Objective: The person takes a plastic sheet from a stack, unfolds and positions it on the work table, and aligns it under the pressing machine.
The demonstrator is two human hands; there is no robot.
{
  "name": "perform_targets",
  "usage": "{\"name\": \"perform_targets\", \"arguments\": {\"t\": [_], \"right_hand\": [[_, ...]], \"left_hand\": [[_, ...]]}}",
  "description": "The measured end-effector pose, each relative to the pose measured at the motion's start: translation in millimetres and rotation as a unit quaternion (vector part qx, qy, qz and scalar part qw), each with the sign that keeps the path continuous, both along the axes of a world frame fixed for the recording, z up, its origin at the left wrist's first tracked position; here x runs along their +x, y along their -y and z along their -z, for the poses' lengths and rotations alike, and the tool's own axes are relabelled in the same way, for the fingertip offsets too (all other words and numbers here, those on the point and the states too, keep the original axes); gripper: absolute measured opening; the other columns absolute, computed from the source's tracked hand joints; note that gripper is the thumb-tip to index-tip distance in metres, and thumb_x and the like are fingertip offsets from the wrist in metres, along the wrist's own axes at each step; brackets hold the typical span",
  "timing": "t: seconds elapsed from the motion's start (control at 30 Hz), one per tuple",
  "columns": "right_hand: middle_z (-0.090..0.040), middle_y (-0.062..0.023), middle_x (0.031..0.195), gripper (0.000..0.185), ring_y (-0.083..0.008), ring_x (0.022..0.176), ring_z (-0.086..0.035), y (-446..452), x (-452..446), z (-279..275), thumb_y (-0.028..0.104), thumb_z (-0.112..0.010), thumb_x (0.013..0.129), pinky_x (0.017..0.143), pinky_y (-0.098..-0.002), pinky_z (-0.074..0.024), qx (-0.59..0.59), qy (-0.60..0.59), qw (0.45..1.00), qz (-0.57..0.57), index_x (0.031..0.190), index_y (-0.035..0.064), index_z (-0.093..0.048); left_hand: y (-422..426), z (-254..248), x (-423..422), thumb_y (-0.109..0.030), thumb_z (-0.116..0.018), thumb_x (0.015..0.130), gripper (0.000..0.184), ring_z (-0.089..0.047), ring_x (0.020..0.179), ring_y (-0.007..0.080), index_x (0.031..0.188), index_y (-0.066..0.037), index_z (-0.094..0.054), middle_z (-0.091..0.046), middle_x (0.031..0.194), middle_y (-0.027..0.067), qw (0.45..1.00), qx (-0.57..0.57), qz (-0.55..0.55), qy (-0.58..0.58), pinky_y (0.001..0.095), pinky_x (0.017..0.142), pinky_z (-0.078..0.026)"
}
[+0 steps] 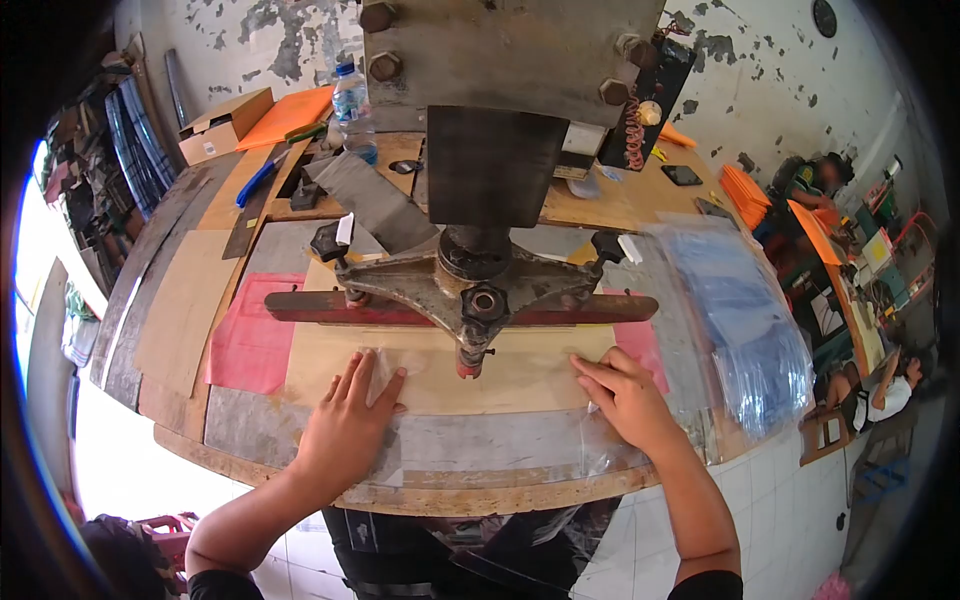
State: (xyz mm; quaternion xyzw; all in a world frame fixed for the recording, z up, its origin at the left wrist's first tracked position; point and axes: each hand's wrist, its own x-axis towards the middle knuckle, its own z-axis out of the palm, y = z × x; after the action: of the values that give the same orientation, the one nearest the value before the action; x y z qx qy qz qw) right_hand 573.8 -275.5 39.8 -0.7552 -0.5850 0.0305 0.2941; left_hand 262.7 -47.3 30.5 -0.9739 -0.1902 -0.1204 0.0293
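My left hand (350, 425) lies on a clear plastic sheet (490, 440), fingers stretched out and thumb apart. My right hand (632, 408) rests at the sheet's right side, its fingers extended to the left. The see-through sheet spreads over a tan board (470, 375) and the grey plate in front of it; its exact outline is hard to make out. Beyond both hands is a press head (470, 265) with a long red-brown bar (400, 310) across the board. Pink sheets (255, 335) show at both ends of the board.
A stack of clear bluish plastic sheets (745, 320) lies to the right. At the back left are a cardboard box (225, 125), a water bottle (348, 95) and a blue-handled tool (257, 183). A phone (681, 175) lies at the back right. Other people sit farther right.
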Motion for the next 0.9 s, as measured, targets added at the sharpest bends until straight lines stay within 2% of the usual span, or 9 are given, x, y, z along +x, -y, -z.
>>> {"name": "perform_targets", "arguments": {"t": [0.27, 0.53, 0.9], "right_hand": [[-0.053, -0.0088, 0.089, 0.035, -0.0247, 0.075, -0.059, 1.4, -1.4, 0.5, 0.009, -0.074, 0.095, 0.069, -0.0383, -0.0505, -0.008, 0.041, 0.999, -0.009, 0.130, 0.0086, -0.074], [-0.053, -0.0095, 0.092, 0.033, -0.0255, 0.075, -0.061, -0.1, -2.8, -6.5, 0.008, -0.073, 0.096, 0.068, -0.0388, -0.0521, -0.030, 0.052, 0.998, -0.019, 0.129, 0.0065, -0.073], [-0.056, -0.0101, 0.096, 0.033, -0.0277, 0.083, -0.066, -13.5, 14.7, -4.3, 0.009, -0.071, 0.097, 0.073, -0.0408, -0.0550, -0.036, 0.045, 0.998, -0.022, 0.131, 0.0092, -0.073]], "left_hand": [[3.3, -2.5, -0.2, -0.022, -0.066, 0.098, 0.046, -0.052, 0.140, 0.0461, 0.141, -0.008, -0.063, -0.050, 0.149, 0.0290, 1.000, -0.003, -0.007, 0.009, 0.0505, 0.106, -0.053], [4.0, -5.4, -0.6, -0.021, -0.067, 0.097, 0.046, -0.053, 0.138, 0.0429, 0.140, -0.004, -0.063, -0.053, 0.143, 0.0273, 1.000, -0.006, -0.005, -0.001, 0.0488, 0.109, -0.051], [1.6, -8.1, 6.3, -0.019, -0.067, 0.096, 0.047, -0.052, 0.140, 0.0406, 0.140, -0.004, -0.062, -0.052, 0.146, 0.0244, 1.000, -0.005, -0.019, -0.004, 0.0480, 0.109, -0.051]]}}
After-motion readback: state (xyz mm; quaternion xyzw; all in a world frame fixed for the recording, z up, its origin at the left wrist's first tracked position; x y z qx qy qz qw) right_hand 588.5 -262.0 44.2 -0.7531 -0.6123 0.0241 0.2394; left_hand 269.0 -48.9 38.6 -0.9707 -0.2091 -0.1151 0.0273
